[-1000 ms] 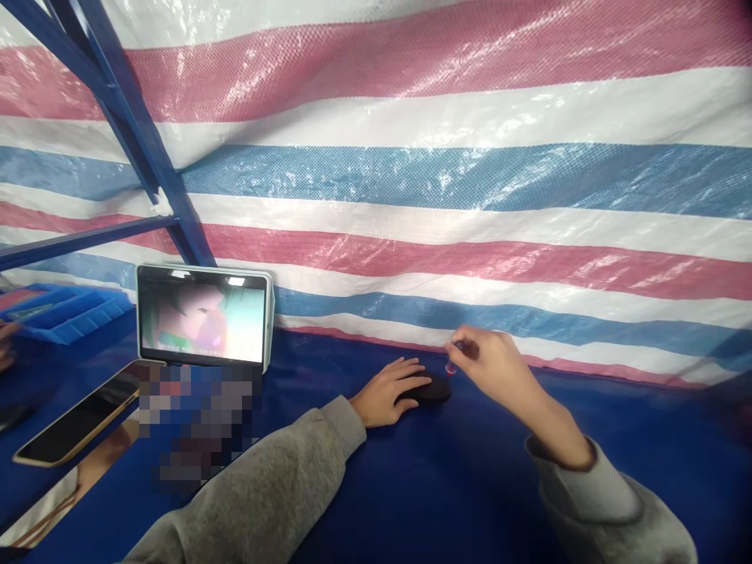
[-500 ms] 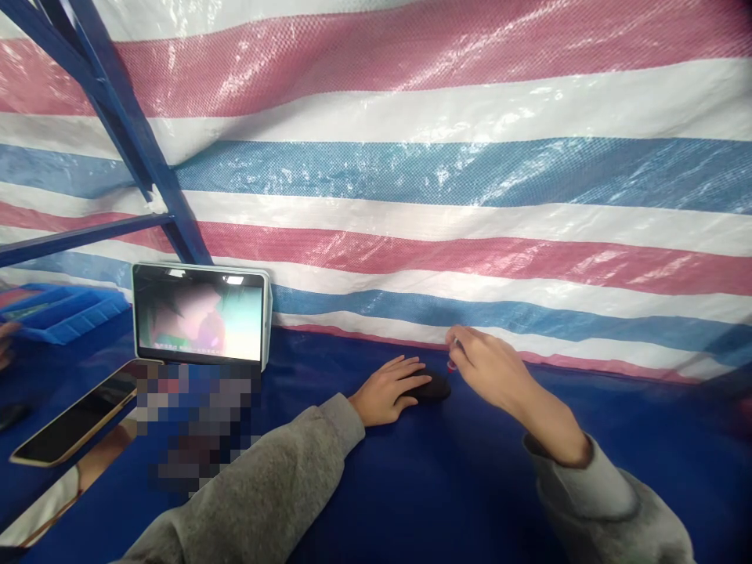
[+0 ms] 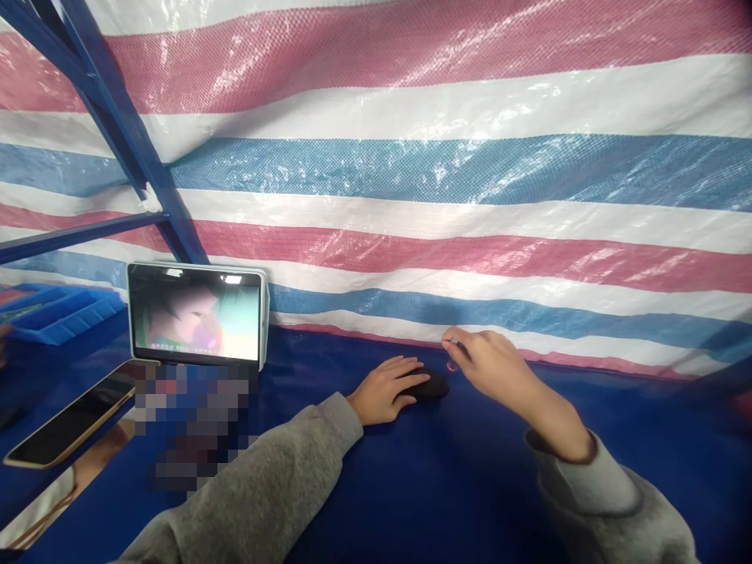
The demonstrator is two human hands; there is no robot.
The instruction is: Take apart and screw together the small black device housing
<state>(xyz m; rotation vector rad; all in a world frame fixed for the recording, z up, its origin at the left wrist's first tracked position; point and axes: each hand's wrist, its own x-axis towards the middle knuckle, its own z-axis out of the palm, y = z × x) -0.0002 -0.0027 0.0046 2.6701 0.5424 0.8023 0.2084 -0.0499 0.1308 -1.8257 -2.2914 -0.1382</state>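
Right of the frame's centre, low down, the right hand [image 3: 490, 360] pinches a slim piece [image 3: 451, 366] over the blue worktop [image 3: 435, 493]. Its grip looks closed, thumb and forefinger together; only the piece's red lower end shows clearly, below the fingers, so I cannot tell what it is or whether it touches the worktop. Just left of that, at the centre, the left hand [image 3: 388, 390] lies palm down over the back of a dark mouse [image 3: 435, 384], its grip loose, fingers spread over the top rather than wrapped round.

The step in hand seems to be fine finger work with the piece, right beside the mouse, while the left hand steadies or works the mouse. A next move would call for a light, exact pinch and a quiet left hand, since a nudge could bring the mouse against the piece.

Counted: two hands at work, one mouse, one piece. At left of the frame stand one tablet [image 3: 197, 312], upright with its screen lit, one phone [image 3: 76, 419] lying flat before it, and one blue tray [image 3: 88, 323] beyond. One other person's hand [image 3: 3, 338] shows, blurred, at the left edge. One striped sheet [image 3: 411, 168] fills the upper frame.
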